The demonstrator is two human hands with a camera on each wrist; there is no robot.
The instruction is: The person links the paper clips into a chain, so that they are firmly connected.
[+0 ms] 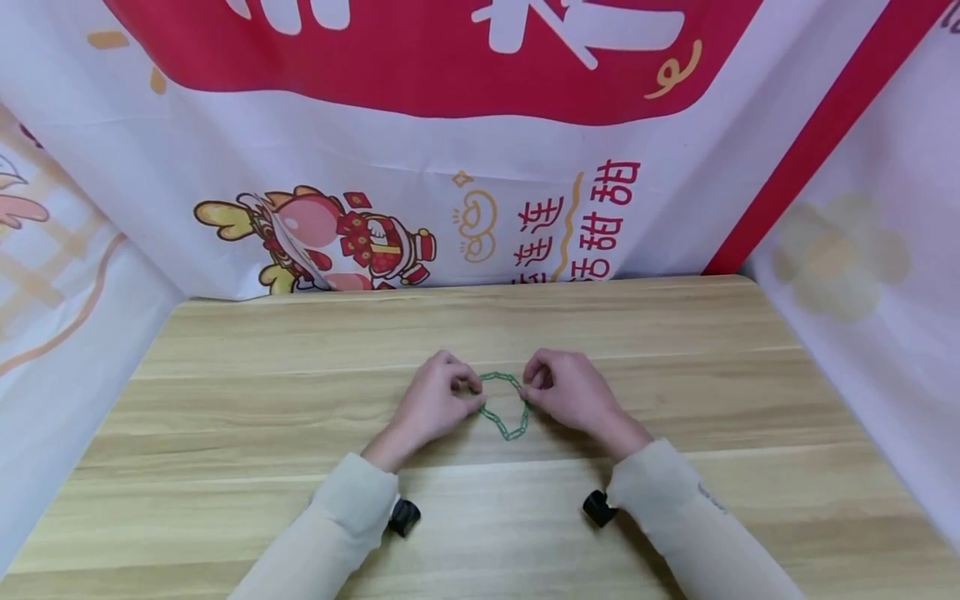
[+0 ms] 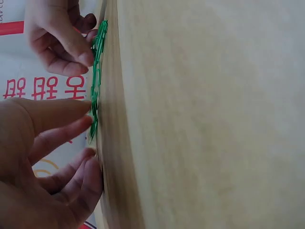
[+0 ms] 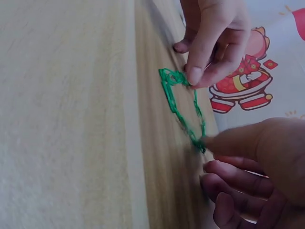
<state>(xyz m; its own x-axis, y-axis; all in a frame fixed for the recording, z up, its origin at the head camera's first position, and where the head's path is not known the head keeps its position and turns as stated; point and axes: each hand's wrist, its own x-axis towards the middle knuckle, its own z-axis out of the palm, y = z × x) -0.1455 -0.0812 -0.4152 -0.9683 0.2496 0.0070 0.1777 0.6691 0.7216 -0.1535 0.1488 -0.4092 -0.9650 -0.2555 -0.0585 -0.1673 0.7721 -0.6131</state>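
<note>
A chain of green paper clips (image 1: pixel 504 427) forms a closed loop on the wooden table. At the loop's left side my left hand (image 1: pixel 442 396) pinches the chain between thumb and fingertips. My right hand (image 1: pixel 573 387) holds the opposite side with its fingertips. The right wrist view shows several clips (image 3: pixel 172 102) bunched by the left thumb, and the right hand (image 3: pixel 257 167) at the other end, its fingertips partly blurred. Seen almost edge-on in the left wrist view, the chain (image 2: pixel 96 71) runs between both hands.
A light wooden table (image 1: pixel 225 467) extends around the hands. Behind it hangs a printed white and red cloth (image 1: pixel 450 142), with more white cloth along both sides. Each forearm wears a small black wrist camera (image 1: pixel 405 517) under a pale sleeve (image 1: pixel 330 525).
</note>
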